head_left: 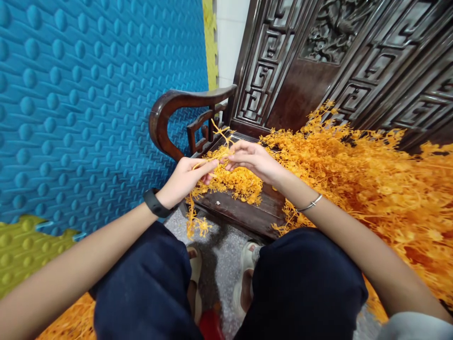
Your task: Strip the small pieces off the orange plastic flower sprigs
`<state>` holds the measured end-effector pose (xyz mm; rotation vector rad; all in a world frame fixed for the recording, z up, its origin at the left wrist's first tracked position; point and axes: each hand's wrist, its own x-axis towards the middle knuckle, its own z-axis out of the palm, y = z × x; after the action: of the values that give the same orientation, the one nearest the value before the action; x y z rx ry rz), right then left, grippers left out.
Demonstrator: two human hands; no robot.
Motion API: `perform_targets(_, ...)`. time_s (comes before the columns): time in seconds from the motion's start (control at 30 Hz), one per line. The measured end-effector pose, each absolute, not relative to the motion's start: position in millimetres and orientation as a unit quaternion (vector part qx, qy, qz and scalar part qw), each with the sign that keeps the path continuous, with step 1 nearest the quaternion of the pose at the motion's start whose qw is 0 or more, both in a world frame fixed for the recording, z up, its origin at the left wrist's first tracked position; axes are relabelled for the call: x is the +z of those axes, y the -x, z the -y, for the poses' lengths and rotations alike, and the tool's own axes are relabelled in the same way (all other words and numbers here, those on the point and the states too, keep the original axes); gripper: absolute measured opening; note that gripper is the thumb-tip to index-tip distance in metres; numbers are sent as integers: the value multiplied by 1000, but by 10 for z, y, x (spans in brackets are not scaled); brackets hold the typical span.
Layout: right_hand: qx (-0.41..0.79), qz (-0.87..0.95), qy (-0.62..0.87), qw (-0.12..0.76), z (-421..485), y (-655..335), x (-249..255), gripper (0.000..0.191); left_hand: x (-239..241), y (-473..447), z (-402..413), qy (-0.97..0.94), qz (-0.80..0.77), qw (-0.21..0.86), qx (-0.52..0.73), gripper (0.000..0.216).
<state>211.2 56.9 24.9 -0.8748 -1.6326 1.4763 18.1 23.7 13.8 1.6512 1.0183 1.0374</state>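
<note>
My left hand (186, 178) and my right hand (252, 160) meet over the seat of a dark carved wooden bench (247, 212). Both pinch a thin orange plastic sprig (221, 151) whose branches stick up between the fingers. A loose strand of it (193, 219) hangs below my left hand toward the floor. A small heap of orange sprigs (240, 182) lies on the seat right under my hands. My left wrist carries a black band, my right wrist a thin silver bangle.
A big pile of orange sprigs (382, 184) covers the bench to the right. Blue foam mat (78, 104) stands at the left, a yellow-green piece (24, 245) below it. The bench armrest (177, 106) curves behind my hands. My knees and sandals are below.
</note>
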Motion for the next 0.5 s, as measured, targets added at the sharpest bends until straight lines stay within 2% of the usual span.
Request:
perform_targets(0.1, 574, 641, 335, 382, -549, -2118, 270, 17, 131, -174, -246, -664, -421, 450, 423, 29)
perform_targets(0.23, 575, 662, 336, 343, -520, -2093, 268, 16, 149, -183, -224, -653, -433, 447, 431, 16)
perform_targets(0.5, 558, 679, 359, 315, -481, -2043, 274, 11, 132, -169, -213, -658, -443, 414, 447, 17)
